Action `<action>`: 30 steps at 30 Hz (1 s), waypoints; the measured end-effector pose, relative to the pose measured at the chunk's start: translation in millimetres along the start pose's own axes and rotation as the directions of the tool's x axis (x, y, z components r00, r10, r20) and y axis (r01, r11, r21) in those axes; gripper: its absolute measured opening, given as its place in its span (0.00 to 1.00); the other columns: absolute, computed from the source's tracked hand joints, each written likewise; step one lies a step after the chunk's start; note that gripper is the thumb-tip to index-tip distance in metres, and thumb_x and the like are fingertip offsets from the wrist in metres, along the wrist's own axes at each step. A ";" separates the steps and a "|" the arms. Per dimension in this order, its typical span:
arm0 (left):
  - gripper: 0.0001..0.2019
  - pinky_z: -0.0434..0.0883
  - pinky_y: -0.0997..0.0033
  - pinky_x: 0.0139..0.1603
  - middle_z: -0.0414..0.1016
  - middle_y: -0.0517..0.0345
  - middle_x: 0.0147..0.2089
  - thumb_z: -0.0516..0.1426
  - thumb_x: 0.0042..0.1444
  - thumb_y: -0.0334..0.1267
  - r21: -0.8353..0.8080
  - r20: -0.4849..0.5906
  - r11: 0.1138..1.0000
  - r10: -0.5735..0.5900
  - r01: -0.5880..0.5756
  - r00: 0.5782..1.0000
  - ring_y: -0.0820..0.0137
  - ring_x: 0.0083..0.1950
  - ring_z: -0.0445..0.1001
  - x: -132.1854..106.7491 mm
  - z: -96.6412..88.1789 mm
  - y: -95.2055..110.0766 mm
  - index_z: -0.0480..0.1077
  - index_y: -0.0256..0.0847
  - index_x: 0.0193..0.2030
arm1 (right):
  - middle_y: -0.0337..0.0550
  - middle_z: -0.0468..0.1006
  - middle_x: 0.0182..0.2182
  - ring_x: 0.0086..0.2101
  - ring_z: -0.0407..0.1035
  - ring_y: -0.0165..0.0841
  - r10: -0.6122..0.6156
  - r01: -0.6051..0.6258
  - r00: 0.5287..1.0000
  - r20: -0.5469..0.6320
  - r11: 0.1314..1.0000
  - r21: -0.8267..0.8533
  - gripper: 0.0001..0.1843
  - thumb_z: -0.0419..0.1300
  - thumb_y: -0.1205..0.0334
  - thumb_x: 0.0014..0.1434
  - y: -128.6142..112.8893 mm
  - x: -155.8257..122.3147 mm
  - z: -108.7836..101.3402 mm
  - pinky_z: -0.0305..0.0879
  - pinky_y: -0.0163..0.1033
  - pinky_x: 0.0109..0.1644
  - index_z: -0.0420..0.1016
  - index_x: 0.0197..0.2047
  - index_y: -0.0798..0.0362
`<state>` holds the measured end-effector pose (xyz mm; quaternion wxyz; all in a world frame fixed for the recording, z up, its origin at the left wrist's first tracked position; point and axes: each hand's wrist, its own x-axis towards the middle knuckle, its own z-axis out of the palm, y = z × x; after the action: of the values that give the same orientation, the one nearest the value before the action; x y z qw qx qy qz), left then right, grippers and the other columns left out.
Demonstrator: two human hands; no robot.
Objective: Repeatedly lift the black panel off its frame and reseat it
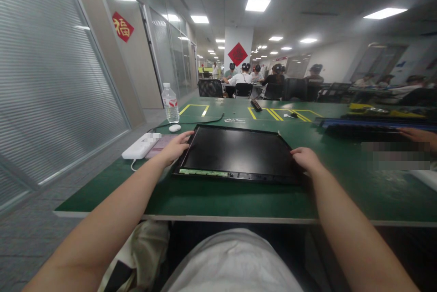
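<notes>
A flat black display panel (239, 148) lies in front of me on the green table, its dark screen facing up. Along its near edge runs a green strip (204, 173), on the left half. My left hand (177, 146) grips the panel's left side, fingers closed over the frame. On the opposite side my right hand (306, 159) holds the right edge, with thumb and fingers at the frame. The undersides of both grips are hidden.
Left of the panel are a white power bank (141, 145) with a cable, a white oval case (175, 128) and a water bottle (170, 103). Small parts (235, 120) and a dark strip (256, 105) lie behind. Another person's hand (418, 137) is at right, near long dark parts (368, 127).
</notes>
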<state>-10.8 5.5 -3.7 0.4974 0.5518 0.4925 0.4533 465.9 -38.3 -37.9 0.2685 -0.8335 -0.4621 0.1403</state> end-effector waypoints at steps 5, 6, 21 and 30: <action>0.30 0.80 0.69 0.33 0.79 0.48 0.61 0.58 0.47 0.19 -0.098 -0.075 0.994 -0.048 0.040 0.996 0.64 0.40 0.84 -2.9 6.4 4.9 0.73 0.42 0.57 | 0.51 0.84 0.40 0.39 0.78 0.41 -0.021 0.020 0.999 -0.026 0.999 -0.029 0.20 0.59 0.74 0.52 1.0 1.1 -0.6 0.74 0.40 0.43 0.85 0.45 0.54; 0.28 0.80 0.69 0.33 0.78 0.48 0.62 0.59 0.47 0.19 -0.104 -0.085 0.993 -0.061 0.052 0.994 0.65 0.39 0.84 -3.1 7.0 5.3 0.74 0.42 0.55 | 0.51 0.84 0.40 0.40 0.78 0.41 -0.026 0.025 0.999 -0.028 0.999 -0.031 0.20 0.59 0.74 0.52 0.8 0.8 -1.0 0.74 0.40 0.44 0.85 0.45 0.54; 0.28 0.81 0.66 0.31 0.86 0.49 0.34 0.66 0.49 0.22 -0.302 -0.027 0.919 -0.273 0.253 0.962 0.63 0.26 0.83 -0.1 10.2 4.6 0.74 0.34 0.59 | 0.50 0.84 0.37 0.39 0.78 0.40 -0.046 0.045 0.998 -0.039 0.999 -0.028 0.18 0.60 0.74 0.50 1.7 2.2 0.1 0.73 0.38 0.44 0.85 0.42 0.55; 0.16 0.80 0.66 0.31 0.84 0.53 0.30 0.67 0.46 0.22 -0.249 -0.004 0.941 -0.240 0.231 0.971 0.63 0.26 0.82 -0.8 9.8 0.5 0.77 0.37 0.44 | 0.49 0.84 0.38 0.41 0.78 0.41 -0.051 0.050 0.998 -0.047 0.998 -0.022 0.17 0.60 0.75 0.51 -1.4 -2.1 -0.7 0.73 0.38 0.46 0.85 0.41 0.53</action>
<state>-1.1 3.7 -4.1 0.6042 0.4152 0.5032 0.4576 464.1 -39.6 -36.5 0.2741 -0.8275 -0.4779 0.1086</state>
